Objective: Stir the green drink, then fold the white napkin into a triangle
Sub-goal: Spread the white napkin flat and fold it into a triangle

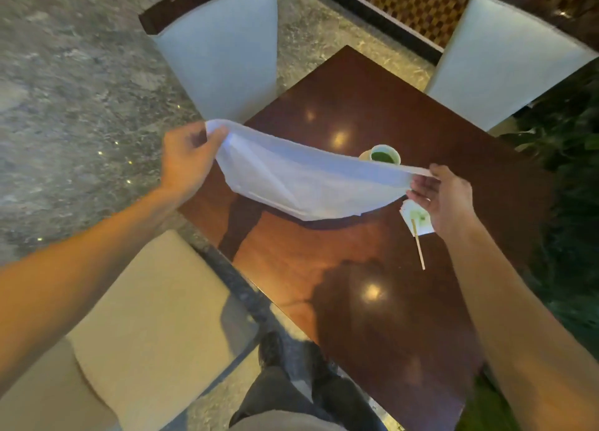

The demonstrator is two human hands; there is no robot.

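The white napkin (301,181) hangs stretched in the air above the dark wooden table (356,262), sagging in the middle. My left hand (188,158) pinches its left corner and my right hand (450,197) pinches its right corner. Behind the napkin's upper edge stands a white paper cup with the green drink (384,155), partly hidden by the cloth. A thin wooden stir stick (418,246) lies on the table below my right hand, its top end resting on a small white paper stained green (418,218).
Two white-backed chairs (227,48) (499,61) stand at the table's far sides, and a beige cushioned seat (146,317) is at the near left. Green plants (570,158) border the right edge. My legs and shoes show at the bottom on marble floor.
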